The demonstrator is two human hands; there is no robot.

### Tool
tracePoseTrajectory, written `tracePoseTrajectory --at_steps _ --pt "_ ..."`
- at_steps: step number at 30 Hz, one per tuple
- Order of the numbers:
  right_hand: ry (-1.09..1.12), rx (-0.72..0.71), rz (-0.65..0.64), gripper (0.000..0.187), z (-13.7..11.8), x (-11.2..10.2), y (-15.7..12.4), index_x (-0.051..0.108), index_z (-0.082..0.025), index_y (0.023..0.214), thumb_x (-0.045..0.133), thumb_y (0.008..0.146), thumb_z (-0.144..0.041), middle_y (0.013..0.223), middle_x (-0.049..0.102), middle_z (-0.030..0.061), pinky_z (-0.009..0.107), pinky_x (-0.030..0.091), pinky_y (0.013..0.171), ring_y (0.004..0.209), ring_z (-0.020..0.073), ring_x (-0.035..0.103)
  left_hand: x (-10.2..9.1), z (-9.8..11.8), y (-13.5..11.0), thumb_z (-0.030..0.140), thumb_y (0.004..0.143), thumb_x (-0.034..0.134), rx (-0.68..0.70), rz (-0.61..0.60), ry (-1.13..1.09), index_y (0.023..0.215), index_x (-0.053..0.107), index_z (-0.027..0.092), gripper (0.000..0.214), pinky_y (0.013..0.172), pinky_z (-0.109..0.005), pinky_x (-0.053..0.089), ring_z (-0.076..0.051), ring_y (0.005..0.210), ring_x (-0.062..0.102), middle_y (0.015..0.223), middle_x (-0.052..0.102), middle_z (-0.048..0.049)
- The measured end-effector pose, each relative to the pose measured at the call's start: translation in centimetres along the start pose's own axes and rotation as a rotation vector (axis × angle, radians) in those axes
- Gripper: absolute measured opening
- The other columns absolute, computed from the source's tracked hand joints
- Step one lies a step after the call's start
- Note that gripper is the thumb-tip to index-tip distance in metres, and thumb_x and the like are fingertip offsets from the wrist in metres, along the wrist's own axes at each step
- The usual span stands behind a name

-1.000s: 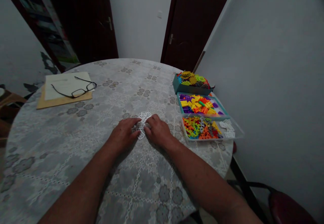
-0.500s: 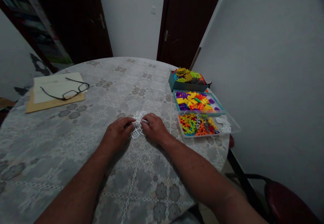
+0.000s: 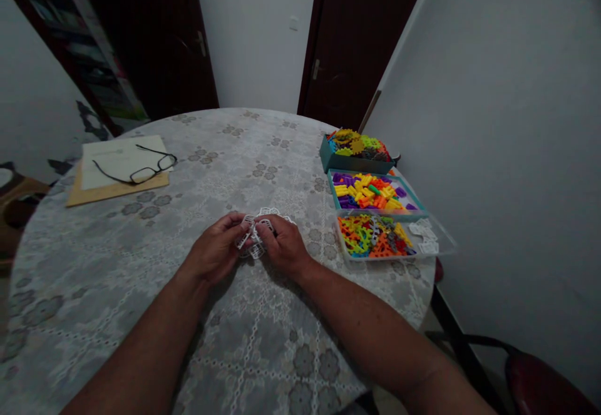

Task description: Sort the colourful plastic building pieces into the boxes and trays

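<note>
Fingers [image 3: 233, 221] of the left hand [image 3: 213, 253] and the right hand [image 3: 284, 247] are closed around a small cluster of white openwork plastic pieces [image 3: 256, 235], held between both hands over the middle of the lace-covered round worktop [image 3: 141, 258]. A clear plastic tray of colourful connectors [image 3: 422, 255] sits near the right hand.

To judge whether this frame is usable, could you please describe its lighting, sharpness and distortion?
Head view: dim, even light, no glare; white lattice pieces between left hand and right hand look soft and low in detail; wide lens bends the doors and wall outward; the bright trays read clearly.
</note>
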State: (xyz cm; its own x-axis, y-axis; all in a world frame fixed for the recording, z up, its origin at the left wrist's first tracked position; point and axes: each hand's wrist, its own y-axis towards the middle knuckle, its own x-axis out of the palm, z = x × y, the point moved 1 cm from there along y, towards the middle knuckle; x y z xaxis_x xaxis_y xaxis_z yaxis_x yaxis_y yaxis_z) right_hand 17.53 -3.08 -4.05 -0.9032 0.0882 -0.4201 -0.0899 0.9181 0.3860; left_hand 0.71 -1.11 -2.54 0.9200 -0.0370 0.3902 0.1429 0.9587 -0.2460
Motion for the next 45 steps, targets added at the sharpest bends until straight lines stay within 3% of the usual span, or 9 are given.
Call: tracePoseTrajectory --at_steps 9,16,21,25,32,37,39,42,45 --pt "-0.043 0.021 0.011 0.039 0.3 0.1 -0.2 0.073 -0.023 0.136 0.049 0.113 -0.043 0.124 0.082 0.0084 0.035 0.057 0.101 0.111 0.0229 0.077 0.8 -1.0 -0.3 0.036 0.076 0.093 -0.003 -0.101 0.066 0.094 0.074 0.017 0.032 0.051 -0.02 0.045 -0.013 0.066 0.058 0.078 0.064 -0.001" --pt "-0.061 0.064 -0.129 0.044 0.6 0.0 -0.4 0.066 -0.029 0.15 0.045 0.115 -0.043 0.138 0.078 0.0062 0.037 0.055 0.108 0.124 0.0233 0.074 1.1 -1.5 -0.3 0.039 0.076 0.092 -0.009 -0.132 0.059 0.099 0.076 0.016 0.037 0.049 -0.02 0.04 -0.01 0.061 0.053 0.077 0.062 -0.0001" --pt "-0.018 0.019 -0.187 0.055 0.5 -0.2 -0.6 0.058 -0.022 0.159 0.055 0.104 -0.032 0.131 0.08 0.0077 0.038 0.057 0.103 0.112 0.0236 0.076 1.2 -1.7 -0.3 0.038 0.076 0.089 -0.02 -0.102 0.01 0.093 0.07 0.017 0.032 0.046 -0.018 0.034 -0.009 0.055 0.05 0.071 0.058 0.0024" --pt "0.04 0.01 -0.146 0.055 0.5 -0.3 -0.6 0.062 -0.023 0.153 0.062 0.1 -0.034 0.133 0.078 0.0072 0.037 0.056 0.103 0.112 0.0228 0.073 0.9 -1.7 -0.2 0.039 0.078 0.088 -0.004 -0.057 -0.019 0.091 0.066 0.019 0.032 0.045 -0.017 0.032 -0.008 0.053 0.049 0.069 0.056 0.0037" --pt "0.055 0.056 -0.103 0.049 1.9 0.0 -0.2 0.068 -0.022 0.146 0.066 0.101 -0.042 0.099 0.078 0.0016 0.03 0.054 0.081 0.081 0.0174 0.068 0.7 -1.7 -0.3 0.042 0.079 0.087 -0.046 -0.058 0.042 0.091 0.065 0.021 0.033 0.042 -0.016 0.025 -0.007 0.049 0.043 0.065 0.052 0.0056" --pt "0.071 0.028 -0.157 0.044 2.3 0.1 -0.2 0.069 -0.028 0.144 0.067 0.101 -0.037 0.112 0.079 0.0009 0.03 0.054 0.09 0.092 0.0167 0.072 0.7 -1.6 -0.2 0.044 0.08 0.087 -0.028 -0.106 0.144 0.095 0.072 0.019 0.033 0.042 -0.018 0.028 -0.008 0.049 0.044 0.065 0.053 0.0043" --pt "0.091 0.03 -0.153 0.045 2.2 0.1 -0.2 0.069 -0.027 0.144 0.069 0.1 -0.039 0.106 0.079 0.0 0.029 0.055 0.089 0.09 0.0165 0.072 0.7 -1.5 -0.1 0.045 0.08 0.087 -0.005 -0.08 0.148 0.094 0.071 0.019 0.034 0.042 -0.018 0.03 -0.008 0.048 0.044 0.063 0.052 0.0049" --pt "0.097 0.057 -0.098 0.041 2.1 0.1 0.0 0.072 -0.026 0.138 0.069 0.101 -0.041 0.096 0.076 -0.0009 0.029 0.054 0.085 0.085 0.0166 0.07 0.6 -1.3 -0.1 0.047 0.079 0.086 -0.001 -0.022 0.115 0.089 0.066 0.021 0.034 0.042 -0.016 0.029 -0.008 0.046 0.042 0.059 0.05 0.0063" --pt "0.147 0.112 -0.021 0.033 2.0 0.0 0.3 0.075 -0.025 0.129 0.064 0.102 -0.041 0.1 0.077 0.0004 0.03 0.055 0.086 0.089 0.0173 0.071 0.7 -1.1 -0.2 0.046 0.08 0.082 -0.026 -0.016 0.114 0.092 0.066 0.021 0.032 0.041 -0.016 0.03 -0.007 0.044 0.04 0.058 0.052 0.0062"
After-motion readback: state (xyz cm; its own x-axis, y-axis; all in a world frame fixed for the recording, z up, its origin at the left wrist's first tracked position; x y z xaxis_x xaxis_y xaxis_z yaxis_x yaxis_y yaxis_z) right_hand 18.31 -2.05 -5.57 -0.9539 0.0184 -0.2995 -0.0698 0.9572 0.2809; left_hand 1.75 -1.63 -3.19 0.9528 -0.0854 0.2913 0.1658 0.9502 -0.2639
